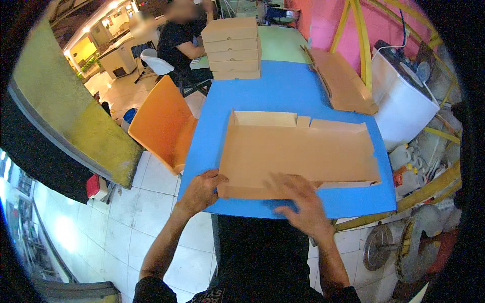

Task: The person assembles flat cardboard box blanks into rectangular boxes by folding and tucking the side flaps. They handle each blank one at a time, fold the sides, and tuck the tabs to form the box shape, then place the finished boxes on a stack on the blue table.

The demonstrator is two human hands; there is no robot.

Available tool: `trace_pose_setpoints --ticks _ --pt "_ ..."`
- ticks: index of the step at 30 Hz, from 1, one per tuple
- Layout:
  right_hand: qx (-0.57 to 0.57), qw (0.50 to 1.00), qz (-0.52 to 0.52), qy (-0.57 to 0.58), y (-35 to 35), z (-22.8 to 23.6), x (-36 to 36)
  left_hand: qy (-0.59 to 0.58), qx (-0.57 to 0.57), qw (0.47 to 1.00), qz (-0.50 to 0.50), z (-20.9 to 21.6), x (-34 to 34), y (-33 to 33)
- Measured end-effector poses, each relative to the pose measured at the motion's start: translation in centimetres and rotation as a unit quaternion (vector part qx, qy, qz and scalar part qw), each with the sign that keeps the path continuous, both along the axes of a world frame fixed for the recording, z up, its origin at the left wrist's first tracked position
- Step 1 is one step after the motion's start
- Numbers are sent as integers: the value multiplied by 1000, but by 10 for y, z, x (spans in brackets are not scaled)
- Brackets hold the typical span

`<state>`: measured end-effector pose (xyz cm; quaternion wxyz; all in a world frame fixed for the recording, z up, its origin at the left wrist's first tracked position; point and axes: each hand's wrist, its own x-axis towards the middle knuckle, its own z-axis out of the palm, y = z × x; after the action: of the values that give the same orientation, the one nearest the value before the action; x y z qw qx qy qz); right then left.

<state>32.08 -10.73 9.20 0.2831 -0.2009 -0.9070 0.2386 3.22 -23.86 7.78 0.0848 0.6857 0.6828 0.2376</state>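
Note:
A partly folded brown cardboard box (pixel 298 151) lies flat on the blue table in front of me, its far, left and part of its near walls standing up. At its near left corner, my left hand (pixel 203 191) is closed on the cardboard, thumb and fingers about the edge. My right hand (pixel 305 207) is over the middle of the near edge, blurred by motion. Its fingers are stretched out with the thumb apart, and nothing shows in it. Whether those fingertips touch the cardboard, I cannot tell.
Several closed cardboard boxes (pixel 233 48) are stacked at the table's far left. Flat cardboard (pixel 343 83) leans along the far right side, next to a white appliance (pixel 401 103). An orange chair (pixel 164 123) stands left of the blue table (pixel 283 86). Beyond it sits another person (pixel 177 45).

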Motion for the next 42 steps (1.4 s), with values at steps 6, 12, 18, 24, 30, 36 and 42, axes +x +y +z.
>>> trace_pose_setpoints --ticks 6,12,18,24,30,36,42 --pt "58 996 32 -57 -9 -18 -51 -107 64 990 67 -18 13 -18" --pt "-5 997 71 -31 -1 -20 -33 -447 -26 875 183 -25 11 -24" --pt "-33 992 109 -61 -10 1 -20 -78 -175 970 150 19 17 -18" --pt "-55 998 -20 -8 23 20 13 -111 25 964 242 17 -75 71" --pt "-28 997 6 -78 48 -6 12 -285 4 941 180 -49 -135 162" --pt "-3 985 15 -174 40 -11 14 -301 111 937 135 -56 -131 150" --pt "-13 974 11 -225 31 -3 5 -427 135 891 73 -44 -103 117"
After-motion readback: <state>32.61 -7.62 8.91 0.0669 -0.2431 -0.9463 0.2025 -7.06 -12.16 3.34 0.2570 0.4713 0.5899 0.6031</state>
